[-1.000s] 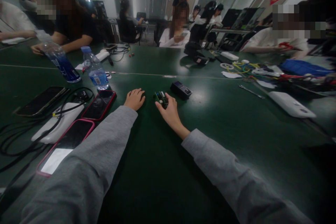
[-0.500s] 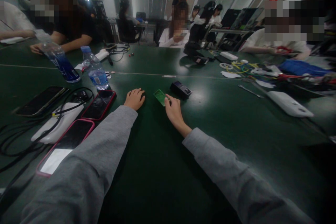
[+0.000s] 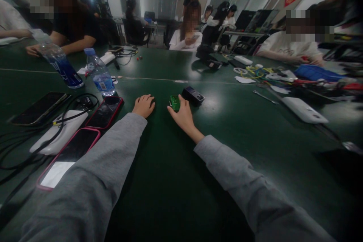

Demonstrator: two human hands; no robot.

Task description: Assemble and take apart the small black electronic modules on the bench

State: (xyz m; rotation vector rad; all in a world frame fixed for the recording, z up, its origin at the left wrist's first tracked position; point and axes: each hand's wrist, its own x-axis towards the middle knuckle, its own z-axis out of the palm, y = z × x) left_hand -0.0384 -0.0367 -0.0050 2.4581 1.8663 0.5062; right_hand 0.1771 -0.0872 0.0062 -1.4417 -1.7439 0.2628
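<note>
My right hand [image 3: 183, 115] rests on the dark green table [image 3: 176, 166] and pinches a small green circuit board [image 3: 175, 102] between thumb and fingers, tilted up on edge. My left hand [image 3: 144, 105] lies palm down on the table about a hand's width to the left, fingers curled loosely, holding nothing that I can see. A small black box-shaped device [image 3: 193, 95] sits just beyond the board, close to my right fingertips. Both my arms wear grey sleeves.
To the left lie three phones [image 3: 105, 111], a white power bank [image 3: 55, 135] with black cables, and two water bottles [image 3: 99, 73]. A white device [image 3: 302, 109], wires and tools clutter the right. Other people sit along the far side of the table.
The green board lay flat under my right fingers half a second ago; now it is lifted and turned in my grip. My left hand has stayed put.
</note>
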